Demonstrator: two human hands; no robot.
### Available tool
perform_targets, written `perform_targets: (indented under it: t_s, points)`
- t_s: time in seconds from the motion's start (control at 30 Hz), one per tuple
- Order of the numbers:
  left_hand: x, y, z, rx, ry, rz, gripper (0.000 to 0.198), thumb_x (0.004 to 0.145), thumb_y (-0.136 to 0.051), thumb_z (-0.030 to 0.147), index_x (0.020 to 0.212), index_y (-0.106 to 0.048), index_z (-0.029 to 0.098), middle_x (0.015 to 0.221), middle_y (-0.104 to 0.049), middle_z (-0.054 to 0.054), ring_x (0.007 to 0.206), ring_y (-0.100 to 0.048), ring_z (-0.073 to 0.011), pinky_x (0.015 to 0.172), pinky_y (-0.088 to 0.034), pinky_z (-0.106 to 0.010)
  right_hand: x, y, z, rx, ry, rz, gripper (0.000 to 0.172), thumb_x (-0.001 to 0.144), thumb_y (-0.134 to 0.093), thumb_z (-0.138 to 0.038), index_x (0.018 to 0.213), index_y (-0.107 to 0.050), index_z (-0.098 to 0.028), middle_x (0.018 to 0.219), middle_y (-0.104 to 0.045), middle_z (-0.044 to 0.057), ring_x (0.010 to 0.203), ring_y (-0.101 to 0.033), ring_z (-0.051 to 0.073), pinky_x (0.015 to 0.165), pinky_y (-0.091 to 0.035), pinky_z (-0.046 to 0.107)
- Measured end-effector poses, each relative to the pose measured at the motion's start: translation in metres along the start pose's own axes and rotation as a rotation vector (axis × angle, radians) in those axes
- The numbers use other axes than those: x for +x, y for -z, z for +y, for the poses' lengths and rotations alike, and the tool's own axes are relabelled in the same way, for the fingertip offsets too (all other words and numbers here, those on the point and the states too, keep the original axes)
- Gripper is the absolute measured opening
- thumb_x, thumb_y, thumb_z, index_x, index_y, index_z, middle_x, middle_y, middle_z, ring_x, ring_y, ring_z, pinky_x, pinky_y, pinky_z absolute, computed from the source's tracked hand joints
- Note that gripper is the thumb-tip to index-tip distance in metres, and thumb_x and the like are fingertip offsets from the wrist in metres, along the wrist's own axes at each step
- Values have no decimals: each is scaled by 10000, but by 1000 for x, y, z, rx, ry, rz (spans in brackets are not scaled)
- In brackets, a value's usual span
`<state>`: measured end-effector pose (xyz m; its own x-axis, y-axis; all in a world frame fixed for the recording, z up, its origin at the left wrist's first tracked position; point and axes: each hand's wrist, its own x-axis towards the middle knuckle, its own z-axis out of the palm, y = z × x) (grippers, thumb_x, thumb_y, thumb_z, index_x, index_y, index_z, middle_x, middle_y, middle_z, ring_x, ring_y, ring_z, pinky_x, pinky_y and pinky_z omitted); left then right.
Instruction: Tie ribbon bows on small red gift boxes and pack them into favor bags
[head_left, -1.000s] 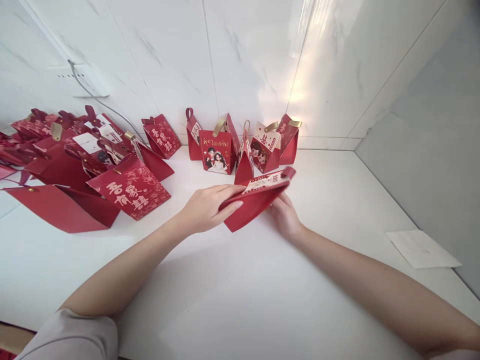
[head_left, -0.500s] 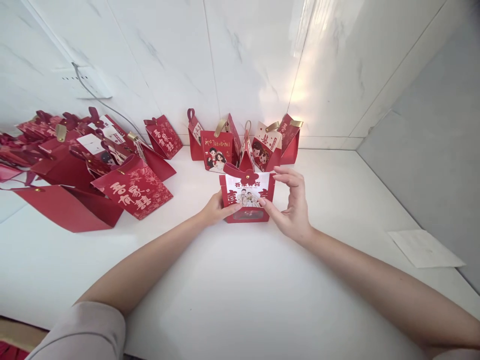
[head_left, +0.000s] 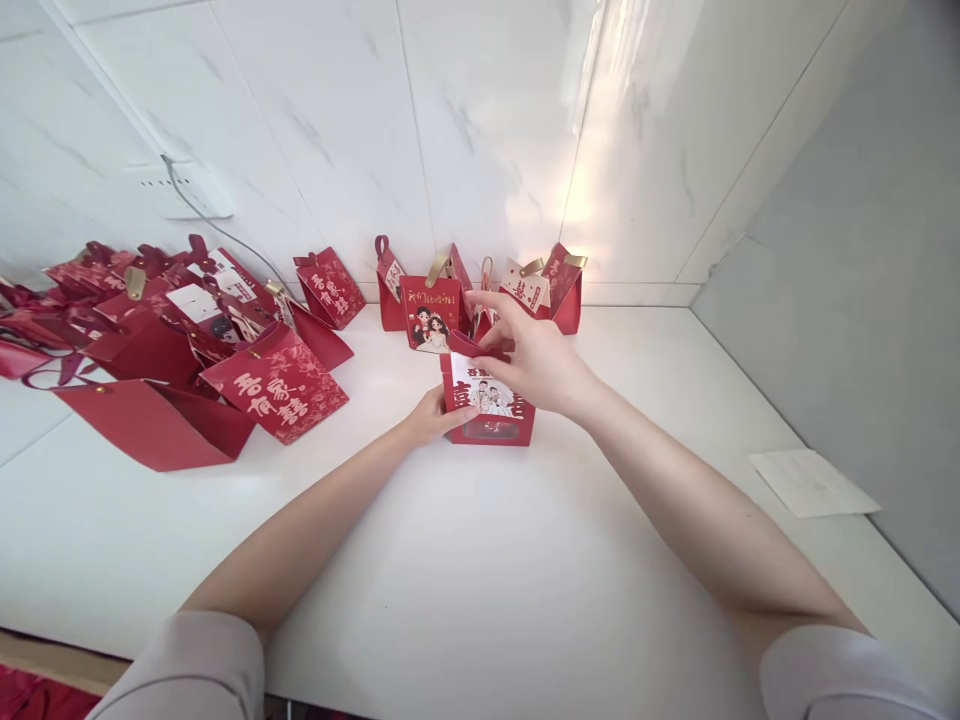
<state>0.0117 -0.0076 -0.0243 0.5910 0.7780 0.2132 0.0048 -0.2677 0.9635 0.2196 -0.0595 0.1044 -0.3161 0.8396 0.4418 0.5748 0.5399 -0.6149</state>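
A small red wedding gift box (head_left: pixel 489 397) stands upright in front of me, with a white printed panel showing a couple and a clear window below it. My left hand (head_left: pixel 433 416) grips its left side, thumb across the front and the other fingers hidden behind. At the top edge, my right hand (head_left: pixel 541 362) has its thumb and bent fingers closed on the dark red strap (head_left: pixel 463 344), while the index finger stretches out above. That hand covers the upper right of the box, and the strap's flower-shaped end is hidden.
Several finished-looking red boxes, one of them a red couple box (head_left: pixel 433 312), line the wall behind. A crowded pile of red boxes (head_left: pixel 161 425) fills the left. White paper (head_left: pixel 814 482) lies at the right near the grey panel. A cable (head_left: pixel 217 215) hangs from a wall socket.
My right hand has moved left from the box's right edge to its top, onto the strap. My left hand keeps its hold on the left side. The view has shifted slightly.
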Motion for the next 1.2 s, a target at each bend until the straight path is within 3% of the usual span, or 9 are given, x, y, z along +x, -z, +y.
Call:
perform_targets:
  t_s: [0.23, 0.43, 0.57, 0.73, 0.9, 1.0, 1.2]
  points:
    - [0, -1, 2, -19, 35, 14, 611, 758, -758, 431, 1274, -600, 145, 1269, -657, -140, 1173, -618, -340, 1009, -508, -465, 0, 28, 12, 194, 26, 13, 594, 841, -616, -188, 1386, -396, -270, 838, -673, -1, 791, -665, 199, 726, -537, 362]
    - [-1, -2, 2, -24, 35, 18, 549, 771, -749, 423, 1229, -625, 146, 1246, -670, -134, 1149, -632, -331, 995, -518, -461, -6, 60, 18, 149, 61, -52, 140, 886, -591, -242, 1005, -660, -220, 887, -684, 31, 766, -640, 167, 712, -521, 326]
    - [-2, -1, 2, -33, 54, 19, 557, 771, -751, 414, 1242, -611, 153, 1256, -665, -133, 1153, -630, -330, 992, -520, -463, -16, 77, 9, 46, 111, -68, 142, 903, -558, -218, 970, -683, -231, 989, -709, 46, 857, -661, 198, 743, -533, 342]
    - [-1, -3, 3, -24, 63, 59, 625, 738, -771, 446, 1243, -592, 124, 1260, -658, -157, 1159, -623, -349, 999, -508, -491, -24, 74, 10, -68, 244, -136, 395, 900, -522, -154, 1260, -612, -290, 1253, -640, 51, 1076, -626, 234, 865, -546, 384]
    - [-1, -5, 5, -47, 75, 47, 619, 736, -771, 447, 1244, -595, 139, 1263, -658, -153, 1148, -630, -350, 999, -502, -509, -26, 69, 21, -171, 185, -170, 401, 866, -587, -186, 1256, -608, -277, 1177, -662, 65, 962, -663, 236, 821, -569, 397]
    - [-1, -4, 5, -17, 57, 49, 620, 744, -763, 450, 1252, -594, 138, 1283, -645, -155, 1185, -607, -355, 1023, -485, -512, -26, 67, 22, -162, 196, -150, 439, 855, -612, -207, 1287, -582, -284, 1227, -636, 75, 989, -658, 244, 844, -566, 416]
    - [-1, -3, 3, -13, 51, 46, 629, 756, -756, 430, 1275, -570, 127, 1288, -638, -164, 1193, -598, -359, 1021, -487, -521, -23, 61, 19, -127, 172, -159, 217, 858, -586, -168, 1054, -651, -238, 1054, -713, 48, 949, -678, 231, 819, -558, 382]
